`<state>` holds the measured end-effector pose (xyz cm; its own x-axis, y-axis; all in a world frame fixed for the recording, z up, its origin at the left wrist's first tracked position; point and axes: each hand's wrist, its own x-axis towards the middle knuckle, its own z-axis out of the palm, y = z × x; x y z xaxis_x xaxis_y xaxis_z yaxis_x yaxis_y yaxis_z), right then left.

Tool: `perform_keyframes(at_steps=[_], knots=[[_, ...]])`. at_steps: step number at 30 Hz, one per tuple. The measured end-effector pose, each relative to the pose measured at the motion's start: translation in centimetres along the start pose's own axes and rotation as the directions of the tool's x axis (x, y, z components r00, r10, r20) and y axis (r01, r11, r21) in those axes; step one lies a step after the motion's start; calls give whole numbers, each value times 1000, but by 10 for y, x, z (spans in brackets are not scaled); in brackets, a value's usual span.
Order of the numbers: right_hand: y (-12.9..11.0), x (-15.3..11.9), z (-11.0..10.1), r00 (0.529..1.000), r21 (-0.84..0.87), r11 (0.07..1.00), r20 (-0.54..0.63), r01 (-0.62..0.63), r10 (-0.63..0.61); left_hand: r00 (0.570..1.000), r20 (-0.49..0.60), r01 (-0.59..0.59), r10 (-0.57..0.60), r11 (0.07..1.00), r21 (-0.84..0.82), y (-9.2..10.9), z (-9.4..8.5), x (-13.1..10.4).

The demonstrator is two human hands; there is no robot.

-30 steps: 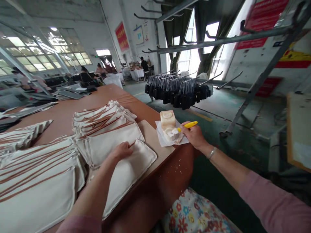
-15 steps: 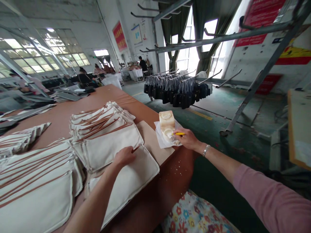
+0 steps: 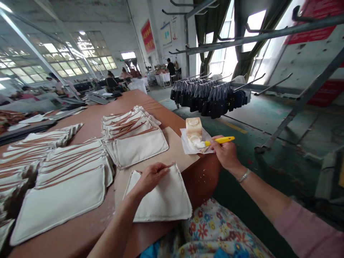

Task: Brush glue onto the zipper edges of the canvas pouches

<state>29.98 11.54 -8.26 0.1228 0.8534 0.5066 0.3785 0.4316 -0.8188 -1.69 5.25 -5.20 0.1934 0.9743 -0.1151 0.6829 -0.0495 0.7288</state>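
Observation:
My left hand (image 3: 153,178) pinches the top edge of a white fabric pouch (image 3: 163,200), which hangs tilted over the table's front edge towards my lap. In my right hand (image 3: 225,152) is a yellow-handled brush (image 3: 221,140), its head down at the white paste on a small container. That container (image 3: 194,127), cream-coloured and smeared, rests on a sheet of white paper (image 3: 185,145) at the table corner. Just beyond my left hand lies a fanned stack of white pouches with brown trim (image 3: 142,147), on a brown board (image 3: 174,139).
More trimmed white pouches (image 3: 70,193) lie in overlapping rows at the left of the brown table (image 3: 131,98). Off the right side stands a metal rack (image 3: 285,118) with black items (image 3: 212,107) hung on it. White crumbs dot the table's front. People sit working far back.
My left hand has drawn the pouch nearer, away from the stack, and tilted it over the edge. My right hand has moved back along the brush, whose handle now shows more. The view has swung left.

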Motion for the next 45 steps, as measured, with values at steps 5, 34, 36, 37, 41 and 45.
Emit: perform_keyframes(at_steps=[5,34,36,37,41,45], knots=[[-64,-36,10,991,302,945,90,-124,101,1000,-26,11,-15,990,-141,21,7,-23],[-99,-37,0,970,485,851,219,-202,105,906,-100,-377,411,892,250,46,14,-76],[-102,-39,2,939,528,799,321,-286,124,919,-32,-382,393,906,182,50,7,-72],[-104,-39,3,919,564,752,368,-343,143,923,13,-382,384,912,147,52,3,-69],[-117,-32,-12,919,725,564,301,-395,255,899,172,-422,401,901,101,75,-25,-48],[-125,-12,-45,928,866,422,117,-269,353,786,185,-611,590,787,82,125,-73,-37]])
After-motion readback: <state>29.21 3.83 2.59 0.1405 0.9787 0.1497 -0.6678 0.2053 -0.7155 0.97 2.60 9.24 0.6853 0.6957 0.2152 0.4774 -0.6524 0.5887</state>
